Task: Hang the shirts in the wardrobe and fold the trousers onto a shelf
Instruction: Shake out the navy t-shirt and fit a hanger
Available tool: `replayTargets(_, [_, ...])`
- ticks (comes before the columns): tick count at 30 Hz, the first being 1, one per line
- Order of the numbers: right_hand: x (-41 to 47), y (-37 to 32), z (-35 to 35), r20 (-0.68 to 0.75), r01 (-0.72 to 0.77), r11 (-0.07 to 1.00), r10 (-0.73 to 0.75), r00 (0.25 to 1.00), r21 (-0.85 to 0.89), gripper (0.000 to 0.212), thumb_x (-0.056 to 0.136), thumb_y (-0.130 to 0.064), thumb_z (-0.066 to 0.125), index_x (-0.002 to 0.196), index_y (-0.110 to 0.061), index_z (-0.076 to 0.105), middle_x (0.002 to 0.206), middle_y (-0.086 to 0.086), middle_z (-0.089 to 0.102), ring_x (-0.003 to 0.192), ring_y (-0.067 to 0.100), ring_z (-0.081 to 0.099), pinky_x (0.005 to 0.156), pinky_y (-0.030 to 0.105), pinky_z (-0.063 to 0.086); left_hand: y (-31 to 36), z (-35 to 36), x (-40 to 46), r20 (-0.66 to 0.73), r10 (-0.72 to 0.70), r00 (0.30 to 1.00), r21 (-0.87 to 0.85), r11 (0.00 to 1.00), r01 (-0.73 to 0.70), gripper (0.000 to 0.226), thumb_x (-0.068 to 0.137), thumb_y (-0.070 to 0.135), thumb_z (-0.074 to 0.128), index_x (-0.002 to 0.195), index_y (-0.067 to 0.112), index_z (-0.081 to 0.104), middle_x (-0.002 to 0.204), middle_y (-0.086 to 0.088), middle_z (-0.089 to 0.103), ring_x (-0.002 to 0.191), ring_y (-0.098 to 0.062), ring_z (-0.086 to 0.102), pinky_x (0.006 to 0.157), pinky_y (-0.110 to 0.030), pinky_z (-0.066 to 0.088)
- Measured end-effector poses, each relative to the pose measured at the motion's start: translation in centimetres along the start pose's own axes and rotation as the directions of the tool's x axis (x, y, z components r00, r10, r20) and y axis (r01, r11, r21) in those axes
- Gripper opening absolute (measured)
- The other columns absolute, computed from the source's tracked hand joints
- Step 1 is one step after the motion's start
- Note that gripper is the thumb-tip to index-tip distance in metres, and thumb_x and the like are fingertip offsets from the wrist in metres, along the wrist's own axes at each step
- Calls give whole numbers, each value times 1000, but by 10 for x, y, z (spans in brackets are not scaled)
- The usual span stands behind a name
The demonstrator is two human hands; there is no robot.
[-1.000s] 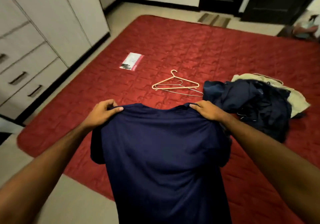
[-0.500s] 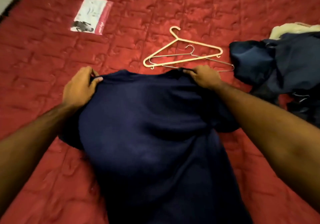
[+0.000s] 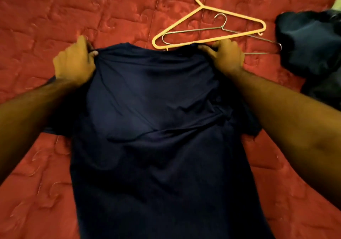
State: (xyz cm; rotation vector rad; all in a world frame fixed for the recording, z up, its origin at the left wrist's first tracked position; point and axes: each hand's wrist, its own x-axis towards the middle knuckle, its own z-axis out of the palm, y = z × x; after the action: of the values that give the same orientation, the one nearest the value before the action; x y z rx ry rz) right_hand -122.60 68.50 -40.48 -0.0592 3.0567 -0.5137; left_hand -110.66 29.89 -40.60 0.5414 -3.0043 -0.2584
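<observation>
Shirt point(image 3: 162, 137) spread on quilt point(image 3: 36, 17); left grip point(image 3: 74, 63), right grip point(image 3: 227, 57) pinching its shoulders.

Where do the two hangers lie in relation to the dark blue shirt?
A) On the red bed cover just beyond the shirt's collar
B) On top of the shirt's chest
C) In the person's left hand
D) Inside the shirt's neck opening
A: the yellow hanger and the wire hanger lie on the red bed cover, just past the collar of the shirt, which both hands hold.
</observation>
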Motion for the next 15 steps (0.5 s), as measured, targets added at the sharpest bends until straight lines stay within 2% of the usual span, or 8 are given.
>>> replayTargets(2, [0, -3, -3, 30, -56, 997, 55, 998, 59, 71, 78, -79, 55, 74, -9, 65, 63, 5, 55, 78, 27, 65, 59, 33, 36, -4, 2, -2, -26, 9, 1000, 11, 1000, -9, 33, 101, 34, 49, 119, 6, 46, 115, -32, 58, 101, -55, 58, 79, -60, 44])
replayTargets(4, [-3, 0, -7, 81, -51, 989, 40, 996, 139, 55, 79, -67, 64, 69, -13, 57, 65, 0, 56, 75, 23, 63, 60, 35, 40, -7, 3, -11, -45, 60, 997, 3, 998, -60, 41, 100, 35, 47, 127, 4, 42, 119, -29, 51, 101, -53, 56, 77, -63, 44])
replayTargets(6, [-18, 6, -19, 48, -18, 957, 5, 999, 290, 24, 80, -43, 71, 84, -23, 59, 84, -3, 61, 82, 15, 60, 74, 39, 50, -3, -2, -30, -50, 108, 993, -15, 994, -109, 45, 98, 32, 49, 132, 4, 39, 127, -26, 46, 109, -51, 53, 82, -65, 45])
replayTargets(8, [-51, 20, -31, -86, 60, 941, -33, 996, 333, 33, 81, -29, 69, 108, -17, 57, 107, 1, 58, 100, 17, 56, 89, 39, 47, 13, -9, -64, -73, 157, 985, -11, 987, -158, 50, 93, 26, 54, 136, 7, 38, 147, -20, 37, 134, -43, 39, 103, -66, 33])
replayTargets(10, [-104, 38, -43, -215, 34, 971, 18, 976, 235, 40, 84, -29, 64, 120, -14, 54, 122, 5, 53, 116, 25, 49, 93, 39, 40, 45, -16, -116, -91, 216, 972, -41, 975, -220, 49, 90, 21, 58, 136, 12, 42, 158, -13, 26, 149, -34, 22, 114, -62, 17])
replayTargets(12, [-173, 59, -44, -249, -19, 970, 82, 965, 244, 37, 89, -32, 61, 119, -12, 54, 119, 11, 54, 113, 31, 50, 93, 46, 41, 84, -17, -172, -34, 329, 944, -132, 934, -331, 44, 88, 22, 56, 131, 16, 49, 157, -8, 33, 149, -28, 26, 114, -60, 19])
replayTargets(15, [-291, 86, -45, -74, -231, 911, 272, 960, 342, 49, 87, -56, 56, 114, -15, 55, 105, 8, 57, 102, 32, 56, 87, 50, 46, 151, -15, -257, 117, 483, 868, -254, 859, -444, 40, 87, 31, 55, 126, 23, 56, 150, -2, 44, 140, -23, 40, 110, -55, 29])
